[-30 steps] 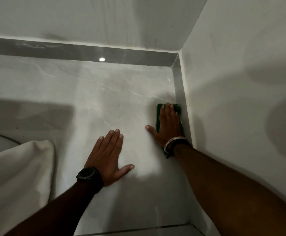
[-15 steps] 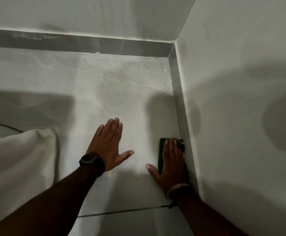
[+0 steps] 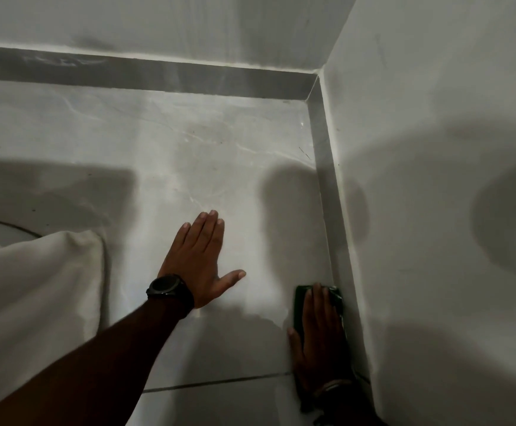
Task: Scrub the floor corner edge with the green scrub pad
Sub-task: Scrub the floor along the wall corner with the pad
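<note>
Right hand (image 3: 319,339) flat on green scrub pad (image 3: 299,298) (unlabelled) — against skirting (image 3: 332,210).

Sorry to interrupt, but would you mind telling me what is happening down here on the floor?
A person is cleaning where the tiled floor meets the right-hand wall. The right hand lies flat on a green scrub pad, pressing it against the grey skirting strip along that wall. The left hand, with a dark watch at the wrist, is spread flat on the tile, apparently as a brace. A white cloth lies to the left, untouched.
</note>
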